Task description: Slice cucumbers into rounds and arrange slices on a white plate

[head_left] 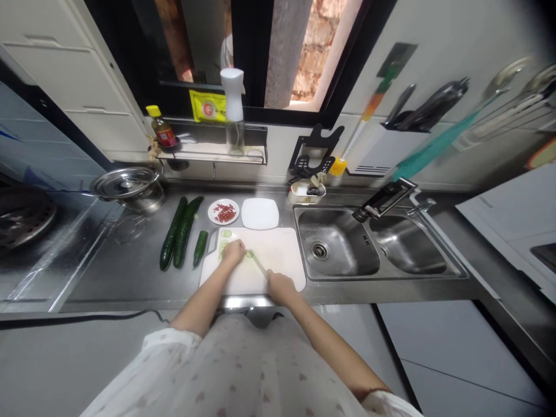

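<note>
Right grip (281, 288) clasps knife (260, 267); left grip (234, 252) unclear; plates (260, 214) behind board (282, 255), sink (347, 234) right, cucumbers (172, 237) left

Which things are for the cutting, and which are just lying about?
Seem part of the cutting:
knife, in the right hand
white cutting board
cucumber slices on the board, near the left hand
short cucumber piece, probably

Seem to be just about:
metal pot with a lid
spray bottle
yellow packet
yellow-capped bottle
</note>
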`<state>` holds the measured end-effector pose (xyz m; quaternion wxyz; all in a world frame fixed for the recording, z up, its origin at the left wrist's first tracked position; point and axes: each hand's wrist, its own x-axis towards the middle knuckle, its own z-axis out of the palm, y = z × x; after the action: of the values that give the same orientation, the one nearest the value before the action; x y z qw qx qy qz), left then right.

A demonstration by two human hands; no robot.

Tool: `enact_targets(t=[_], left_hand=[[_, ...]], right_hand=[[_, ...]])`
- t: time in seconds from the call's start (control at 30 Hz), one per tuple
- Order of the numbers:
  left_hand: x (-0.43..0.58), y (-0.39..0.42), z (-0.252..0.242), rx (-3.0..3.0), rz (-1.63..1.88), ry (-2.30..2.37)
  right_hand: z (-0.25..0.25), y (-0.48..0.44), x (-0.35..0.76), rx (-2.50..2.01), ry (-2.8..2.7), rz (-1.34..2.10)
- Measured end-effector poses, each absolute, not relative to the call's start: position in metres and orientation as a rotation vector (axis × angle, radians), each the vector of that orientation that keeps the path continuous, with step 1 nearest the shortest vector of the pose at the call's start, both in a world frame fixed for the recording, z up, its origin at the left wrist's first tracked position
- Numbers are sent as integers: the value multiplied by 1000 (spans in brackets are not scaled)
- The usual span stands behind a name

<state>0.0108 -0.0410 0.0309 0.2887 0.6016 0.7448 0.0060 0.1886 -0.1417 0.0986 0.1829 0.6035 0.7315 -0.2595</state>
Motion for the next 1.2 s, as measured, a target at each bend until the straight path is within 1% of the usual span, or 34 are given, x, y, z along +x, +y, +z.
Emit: enact_targets(t=[0.27,1.2], left_hand=[[11,-41,32,1607,1,1991],[10,-39,24,1613,14,1994]], right_hand=[[93,-152,197,1700,2066,-708],[103,-140,189,1664,2093,-665]])
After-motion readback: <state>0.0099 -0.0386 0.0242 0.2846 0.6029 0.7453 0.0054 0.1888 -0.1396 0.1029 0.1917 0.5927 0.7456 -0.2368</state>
